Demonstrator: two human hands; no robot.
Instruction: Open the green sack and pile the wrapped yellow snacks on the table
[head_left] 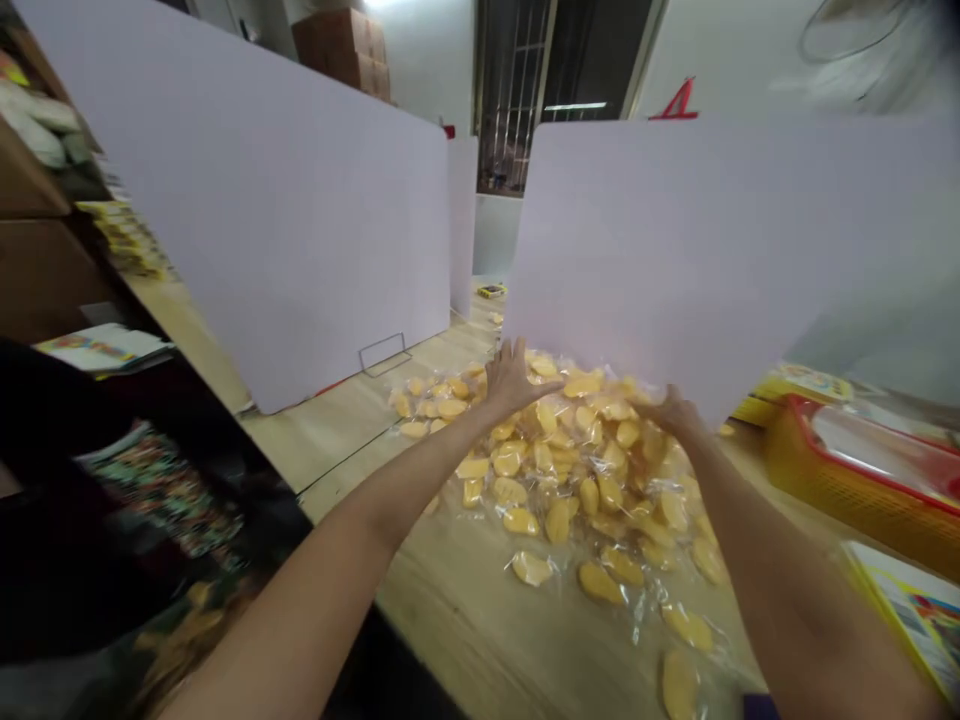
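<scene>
A heap of small yellow pieces in clear wrappers lies spread on the wooden table. My left hand reaches to the far side of the heap with its fingers spread flat, resting on the top packets. My right hand lies on the heap's far right edge, just below the white board, its fingers curled down into the packets. Whether it holds a packet is hidden.
A second white divider board stands at the left on a wire foot. A yellow basket with a red rim sits at the right, printed cards before it. Dark shelves with stacked goods line the left.
</scene>
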